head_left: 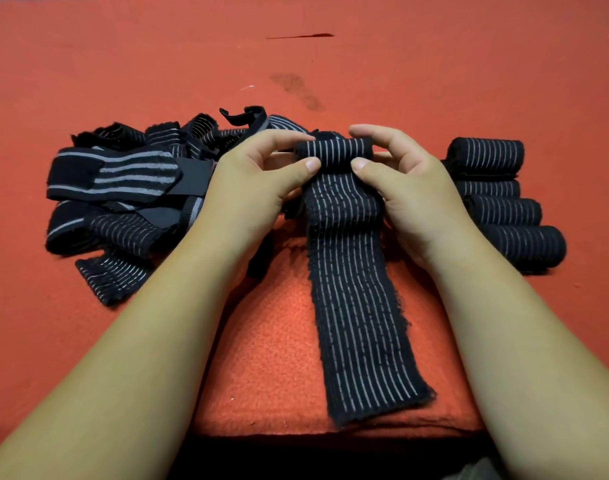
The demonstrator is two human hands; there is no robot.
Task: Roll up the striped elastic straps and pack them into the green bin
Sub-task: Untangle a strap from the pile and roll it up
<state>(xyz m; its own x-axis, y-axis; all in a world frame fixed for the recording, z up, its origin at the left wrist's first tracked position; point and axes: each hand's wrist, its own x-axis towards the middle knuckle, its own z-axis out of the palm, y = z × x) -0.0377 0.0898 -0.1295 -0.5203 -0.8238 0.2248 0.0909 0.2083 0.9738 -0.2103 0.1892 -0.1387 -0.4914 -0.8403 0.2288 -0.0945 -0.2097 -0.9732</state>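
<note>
Left hand (258,183) & right hand (405,188) pinch rolled end of striped strap (356,299); loose straps (123,188) left of it, four finished rolls (497,199) right.

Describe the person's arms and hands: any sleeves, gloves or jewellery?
Nothing worn. The left hand and right hand have no gloves or rings; the left forearm and right forearm are bare to the frame edge, no sleeves or watch. Thumbnails short, unpainted.
</note>
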